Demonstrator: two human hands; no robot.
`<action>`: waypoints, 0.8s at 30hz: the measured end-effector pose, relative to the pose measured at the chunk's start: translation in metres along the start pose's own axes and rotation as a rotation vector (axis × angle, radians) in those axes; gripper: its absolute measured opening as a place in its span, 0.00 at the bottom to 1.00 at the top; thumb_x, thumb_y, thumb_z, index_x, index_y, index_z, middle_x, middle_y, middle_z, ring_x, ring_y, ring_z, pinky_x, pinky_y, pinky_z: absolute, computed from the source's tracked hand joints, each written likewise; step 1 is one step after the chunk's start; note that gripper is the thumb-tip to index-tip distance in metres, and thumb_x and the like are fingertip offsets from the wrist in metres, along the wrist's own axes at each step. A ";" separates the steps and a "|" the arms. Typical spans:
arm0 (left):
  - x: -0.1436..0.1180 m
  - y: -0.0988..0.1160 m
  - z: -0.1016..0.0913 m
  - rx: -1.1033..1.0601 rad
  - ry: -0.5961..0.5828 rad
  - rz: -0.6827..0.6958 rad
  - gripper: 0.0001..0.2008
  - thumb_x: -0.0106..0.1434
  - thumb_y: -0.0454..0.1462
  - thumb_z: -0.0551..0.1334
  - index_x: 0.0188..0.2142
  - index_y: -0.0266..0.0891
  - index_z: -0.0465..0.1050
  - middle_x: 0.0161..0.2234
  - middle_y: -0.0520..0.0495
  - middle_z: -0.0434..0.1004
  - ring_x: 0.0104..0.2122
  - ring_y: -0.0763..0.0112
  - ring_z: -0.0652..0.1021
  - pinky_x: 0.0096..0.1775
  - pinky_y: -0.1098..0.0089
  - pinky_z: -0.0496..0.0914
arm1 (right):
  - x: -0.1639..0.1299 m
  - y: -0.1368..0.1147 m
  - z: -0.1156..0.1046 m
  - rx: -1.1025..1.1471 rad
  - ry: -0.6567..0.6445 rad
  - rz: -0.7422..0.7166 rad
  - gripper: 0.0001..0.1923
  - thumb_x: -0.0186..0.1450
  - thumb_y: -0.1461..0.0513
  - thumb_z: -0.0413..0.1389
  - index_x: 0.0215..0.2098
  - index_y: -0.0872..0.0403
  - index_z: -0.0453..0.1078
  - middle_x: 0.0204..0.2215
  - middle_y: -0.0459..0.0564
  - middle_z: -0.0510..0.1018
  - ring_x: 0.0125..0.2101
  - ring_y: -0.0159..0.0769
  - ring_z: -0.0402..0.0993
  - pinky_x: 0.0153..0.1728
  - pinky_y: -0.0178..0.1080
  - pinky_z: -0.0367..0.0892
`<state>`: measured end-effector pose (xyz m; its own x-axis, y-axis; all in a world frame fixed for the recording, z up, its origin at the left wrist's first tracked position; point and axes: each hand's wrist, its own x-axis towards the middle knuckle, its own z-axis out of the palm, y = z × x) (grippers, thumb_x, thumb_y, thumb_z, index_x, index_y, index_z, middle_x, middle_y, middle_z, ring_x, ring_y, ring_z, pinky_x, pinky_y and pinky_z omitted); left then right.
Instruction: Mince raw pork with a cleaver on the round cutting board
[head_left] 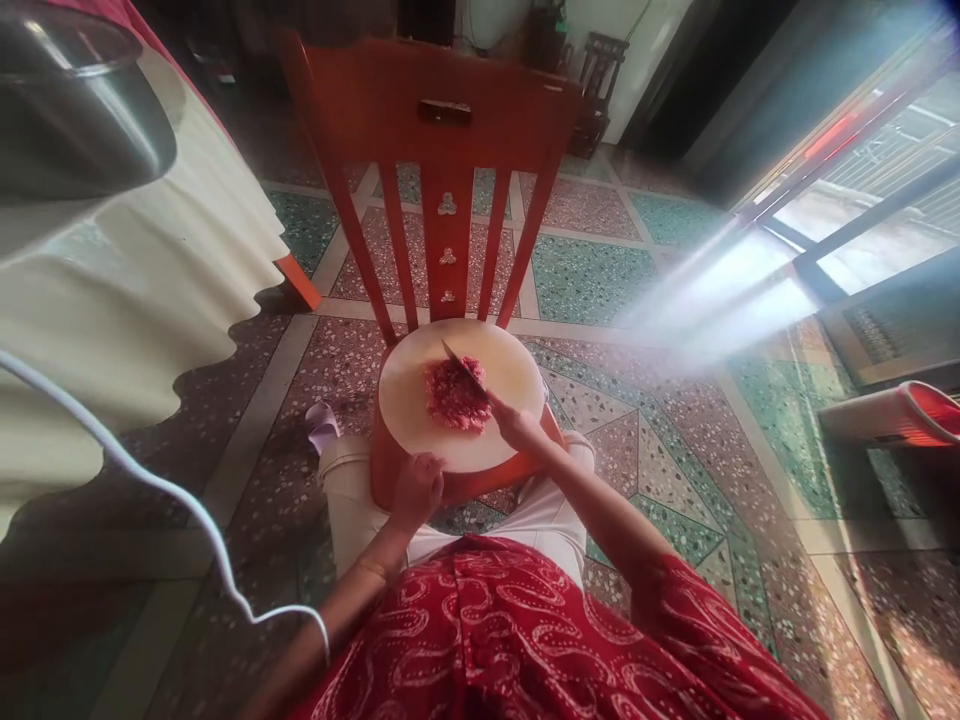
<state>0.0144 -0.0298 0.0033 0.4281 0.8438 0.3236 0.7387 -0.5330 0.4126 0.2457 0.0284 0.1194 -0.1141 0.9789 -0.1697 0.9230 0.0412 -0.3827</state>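
Note:
A pile of minced red meat [454, 394] lies on a round, pale cutting board [405, 400], which rests on the seat of a wooden chair [386, 475]. My right hand [517, 425] is closed around the handle of a knife [466, 370]. Its dark blade slants across the top of the meat, tip toward the upper left. At the near left rim of the board, my left hand [421, 485] is closed, its curled fingers against the edge. Part of its grip is hidden.
The chair back [442, 100] rises beyond the board. On the left, a metal pot [82, 110] stands on a cloth-covered table [150, 270]. A white cable [172, 490] crosses the lower left. A red-and-white bin [885, 418] lies at the right, below a bright doorway [862, 180].

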 end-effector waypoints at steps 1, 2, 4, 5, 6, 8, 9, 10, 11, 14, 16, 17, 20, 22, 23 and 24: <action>0.000 0.000 0.001 -0.003 0.001 0.005 0.13 0.62 0.32 0.51 0.42 0.38 0.71 0.36 0.43 0.69 0.38 0.64 0.69 0.41 0.62 0.66 | 0.001 0.001 -0.001 0.008 0.021 -0.005 0.24 0.69 0.59 0.42 0.63 0.47 0.54 0.43 0.50 0.78 0.38 0.41 0.77 0.41 0.40 0.70; -0.001 0.000 0.002 -0.005 0.001 0.010 0.13 0.62 0.31 0.51 0.43 0.39 0.70 0.36 0.43 0.69 0.38 0.64 0.69 0.41 0.62 0.66 | 0.002 0.002 -0.002 0.024 0.071 -0.015 0.24 0.70 0.58 0.41 0.64 0.47 0.53 0.44 0.50 0.77 0.40 0.41 0.76 0.41 0.39 0.69; -0.002 -0.001 0.003 -0.007 0.006 0.000 0.14 0.62 0.31 0.50 0.44 0.39 0.70 0.37 0.43 0.70 0.38 0.64 0.69 0.42 0.62 0.66 | 0.003 0.004 -0.002 0.047 0.147 -0.038 0.25 0.70 0.58 0.40 0.65 0.48 0.49 0.46 0.50 0.77 0.42 0.40 0.75 0.42 0.37 0.69; -0.003 -0.001 0.003 -0.012 0.011 -0.010 0.14 0.62 0.31 0.50 0.44 0.40 0.70 0.37 0.43 0.70 0.39 0.64 0.69 0.43 0.61 0.66 | 0.004 0.005 -0.001 0.046 0.141 -0.044 0.25 0.70 0.58 0.40 0.65 0.48 0.48 0.45 0.50 0.77 0.41 0.39 0.76 0.42 0.37 0.69; -0.003 0.000 0.003 -0.019 0.016 -0.020 0.14 0.62 0.31 0.51 0.43 0.40 0.70 0.37 0.43 0.69 0.39 0.64 0.69 0.43 0.61 0.66 | 0.004 0.006 0.001 0.042 0.104 -0.044 0.25 0.70 0.59 0.40 0.65 0.49 0.48 0.44 0.50 0.77 0.40 0.39 0.76 0.41 0.37 0.69; -0.003 0.000 0.002 -0.031 0.018 -0.021 0.13 0.62 0.31 0.51 0.43 0.39 0.70 0.37 0.43 0.69 0.40 0.64 0.69 0.43 0.62 0.66 | 0.005 0.007 0.003 0.031 0.015 -0.046 0.24 0.70 0.59 0.41 0.64 0.48 0.51 0.43 0.49 0.78 0.39 0.39 0.77 0.41 0.38 0.69; -0.003 0.000 0.002 -0.032 0.015 -0.015 0.13 0.61 0.31 0.51 0.42 0.39 0.70 0.37 0.43 0.69 0.39 0.64 0.69 0.42 0.62 0.66 | 0.005 0.006 0.003 0.030 0.001 -0.052 0.24 0.70 0.59 0.41 0.64 0.47 0.51 0.43 0.49 0.78 0.39 0.39 0.76 0.41 0.38 0.69; -0.003 0.000 0.001 -0.028 0.011 -0.006 0.13 0.61 0.31 0.51 0.42 0.39 0.70 0.37 0.43 0.70 0.39 0.64 0.69 0.42 0.62 0.66 | 0.005 0.006 0.003 0.034 0.017 -0.062 0.24 0.70 0.58 0.41 0.64 0.46 0.51 0.44 0.48 0.78 0.40 0.39 0.76 0.42 0.38 0.69; -0.003 0.001 0.001 -0.021 0.007 0.002 0.14 0.61 0.30 0.50 0.43 0.39 0.70 0.37 0.43 0.70 0.39 0.64 0.69 0.42 0.62 0.66 | 0.005 0.005 0.004 0.040 0.053 -0.075 0.24 0.70 0.58 0.40 0.64 0.46 0.50 0.44 0.48 0.78 0.41 0.38 0.76 0.42 0.38 0.69; -0.002 0.001 0.000 -0.006 0.011 -0.008 0.14 0.61 0.30 0.50 0.43 0.39 0.70 0.37 0.44 0.70 0.38 0.64 0.69 0.42 0.62 0.66 | 0.003 0.002 0.005 0.014 0.105 -0.082 0.25 0.71 0.58 0.38 0.66 0.49 0.46 0.43 0.51 0.78 0.39 0.38 0.76 0.41 0.38 0.69; -0.002 0.001 0.000 -0.010 0.018 -0.025 0.13 0.61 0.31 0.51 0.42 0.39 0.70 0.37 0.44 0.70 0.39 0.64 0.69 0.42 0.62 0.65 | 0.002 0.002 0.007 -0.034 0.030 -0.063 0.25 0.70 0.58 0.40 0.65 0.50 0.48 0.41 0.52 0.79 0.36 0.39 0.77 0.39 0.38 0.70; -0.002 0.001 0.000 -0.011 0.017 -0.024 0.13 0.61 0.31 0.51 0.42 0.39 0.70 0.37 0.44 0.70 0.39 0.64 0.69 0.42 0.62 0.65 | 0.001 0.004 0.007 -0.048 -0.001 -0.055 0.25 0.70 0.58 0.41 0.65 0.49 0.50 0.41 0.52 0.79 0.35 0.39 0.78 0.39 0.38 0.70; -0.002 0.001 0.000 0.009 -0.007 -0.005 0.14 0.61 0.30 0.51 0.43 0.39 0.70 0.37 0.44 0.70 0.38 0.64 0.69 0.42 0.62 0.64 | 0.001 0.008 0.005 -0.010 0.062 -0.055 0.24 0.70 0.58 0.41 0.64 0.48 0.52 0.44 0.51 0.77 0.39 0.39 0.76 0.41 0.38 0.69; -0.002 0.001 0.001 0.026 -0.016 -0.007 0.14 0.61 0.30 0.51 0.44 0.39 0.70 0.37 0.43 0.70 0.37 0.63 0.69 0.41 0.62 0.64 | 0.002 0.011 0.003 0.016 0.139 -0.037 0.25 0.70 0.58 0.40 0.65 0.49 0.50 0.46 0.52 0.76 0.42 0.40 0.75 0.42 0.38 0.68; -0.002 0.001 0.001 0.029 -0.014 -0.017 0.14 0.61 0.31 0.51 0.43 0.39 0.70 0.37 0.43 0.70 0.37 0.63 0.69 0.41 0.62 0.64 | 0.002 0.012 0.003 0.012 0.135 -0.018 0.25 0.70 0.58 0.40 0.65 0.50 0.49 0.45 0.53 0.77 0.41 0.40 0.75 0.42 0.39 0.68; -0.002 0.001 0.001 0.025 -0.011 -0.025 0.14 0.61 0.31 0.51 0.43 0.39 0.71 0.37 0.43 0.70 0.38 0.63 0.69 0.41 0.61 0.64 | 0.004 0.013 0.002 0.002 0.107 0.006 0.25 0.70 0.58 0.40 0.65 0.51 0.50 0.44 0.53 0.77 0.41 0.41 0.76 0.42 0.39 0.68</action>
<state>0.0148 -0.0318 0.0027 0.4148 0.8578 0.3035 0.7622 -0.5097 0.3991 0.2567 0.0320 0.1115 -0.0691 0.9948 -0.0743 0.9228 0.0354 -0.3836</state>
